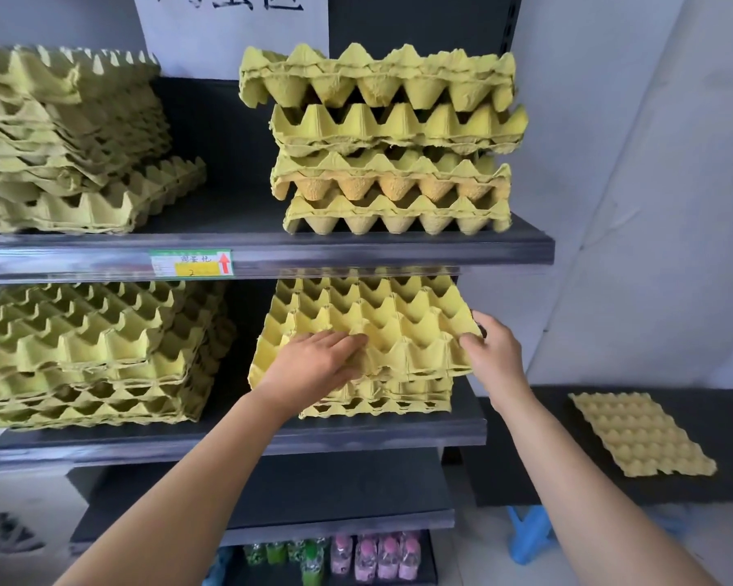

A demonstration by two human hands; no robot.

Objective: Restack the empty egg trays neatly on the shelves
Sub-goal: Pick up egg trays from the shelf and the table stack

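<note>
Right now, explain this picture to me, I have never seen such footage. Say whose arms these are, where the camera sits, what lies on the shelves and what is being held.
No machine here: a camera worn on a person's head looks down at their bare arms. The left hand lies flat on the top tray of a stack on the lower shelf; the right hand grips that tray's right edge. More yellow-green egg trays are piled on the upper shelf and at lower left. A single tray lies on a dark surface to the right. Bottles stand at the bottom.
</note>
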